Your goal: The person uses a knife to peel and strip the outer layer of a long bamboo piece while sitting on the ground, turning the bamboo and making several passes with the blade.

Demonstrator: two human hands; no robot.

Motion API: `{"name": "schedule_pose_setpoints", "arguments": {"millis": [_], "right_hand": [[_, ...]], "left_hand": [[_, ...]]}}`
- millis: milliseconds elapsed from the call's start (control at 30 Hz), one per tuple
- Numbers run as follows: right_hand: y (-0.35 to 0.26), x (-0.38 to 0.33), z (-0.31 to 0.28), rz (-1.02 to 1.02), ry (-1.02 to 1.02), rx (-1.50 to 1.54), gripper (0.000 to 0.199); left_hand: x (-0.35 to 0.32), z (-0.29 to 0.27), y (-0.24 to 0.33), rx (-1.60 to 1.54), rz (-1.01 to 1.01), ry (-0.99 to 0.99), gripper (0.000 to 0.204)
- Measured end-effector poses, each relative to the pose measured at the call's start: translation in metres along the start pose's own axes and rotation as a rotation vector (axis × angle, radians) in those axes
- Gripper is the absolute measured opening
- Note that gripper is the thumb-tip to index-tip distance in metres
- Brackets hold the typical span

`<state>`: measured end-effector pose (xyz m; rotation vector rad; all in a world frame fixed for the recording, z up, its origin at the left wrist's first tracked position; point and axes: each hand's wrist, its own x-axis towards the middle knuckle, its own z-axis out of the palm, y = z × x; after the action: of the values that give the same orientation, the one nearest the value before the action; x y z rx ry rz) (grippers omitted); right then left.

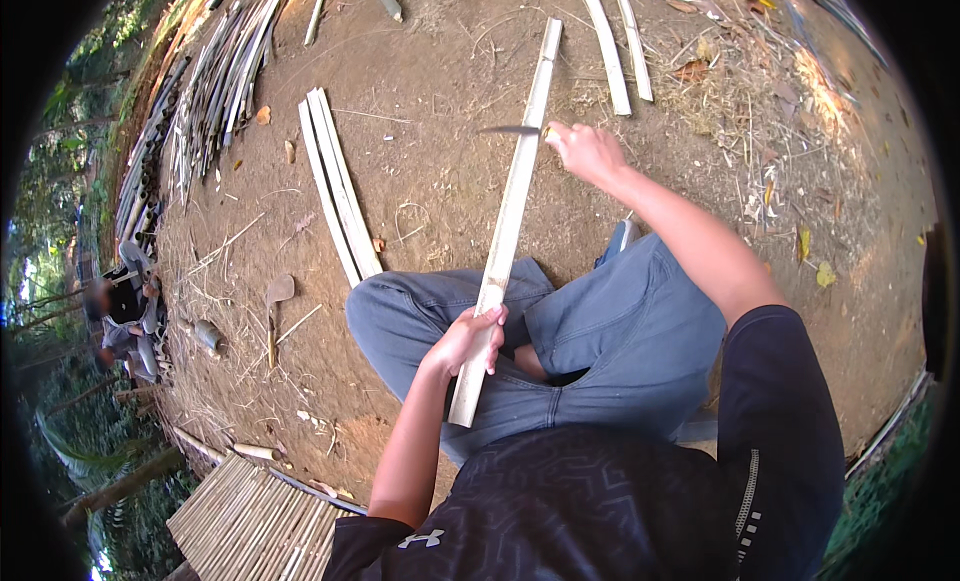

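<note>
A long split bamboo strip (517, 188) slants from my lap up and away, its pale side facing up. My left hand (468, 341) is closed round its near part, above my crossed legs. In my right hand (588, 153) is the handle of a knife, gripped with the fingers wrapped round it. The knife's dark blade (508, 130) lies across the strip toward its far end, pointing left. Whether the edge bites into the bamboo I cannot tell.
Split bamboo pieces (335, 181) lie left of the strip, with more strips (606, 46) at the far right. A broad-bladed tool (279, 289) rests on the dirt at left. Farther off are a pile of thin poles (228, 76) and seated people (130, 311). A slatted bamboo panel (255, 521) lies at lower left.
</note>
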<state>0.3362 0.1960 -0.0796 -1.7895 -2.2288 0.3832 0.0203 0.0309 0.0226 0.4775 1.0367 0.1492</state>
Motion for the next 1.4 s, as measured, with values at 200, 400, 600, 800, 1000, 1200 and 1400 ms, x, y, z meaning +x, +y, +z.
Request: {"name": "schedule_pose_setpoints", "arguments": {"millis": [200,400,600,800,1000,1200,1400], "right_hand": [[0.027,0.008,-0.008,0.013,0.069,-0.082,0.044],[0.03,0.015,-0.009,-0.033,0.008,-0.057,0.039],[0.038,0.015,-0.003,-0.15,0.01,0.014,0.028],[0.039,-0.007,0.006,-0.452,0.191,0.141,0.027],[0.028,0.003,0.013,-0.343,0.178,0.236,0.026],[0.039,0.015,0.012,-0.33,0.257,0.189,0.027],[0.045,0.024,0.012,-0.012,0.087,0.202,0.024]], "left_hand": [[-0.007,0.002,-0.006,-0.008,-0.025,0.004,0.029],[-0.004,0.003,0.003,-0.009,0.006,-0.003,0.03],[-0.006,0.004,0.0,-0.03,-0.029,-0.017,0.03],[-0.008,0.005,0.001,-0.04,-0.038,-0.011,0.028],[-0.007,0.004,0.002,-0.048,-0.032,-0.029,0.029],[-0.004,0.001,0.006,-0.062,-0.011,-0.041,0.028],[-0.007,-0.001,0.009,-0.083,-0.033,-0.082,0.028]]}}
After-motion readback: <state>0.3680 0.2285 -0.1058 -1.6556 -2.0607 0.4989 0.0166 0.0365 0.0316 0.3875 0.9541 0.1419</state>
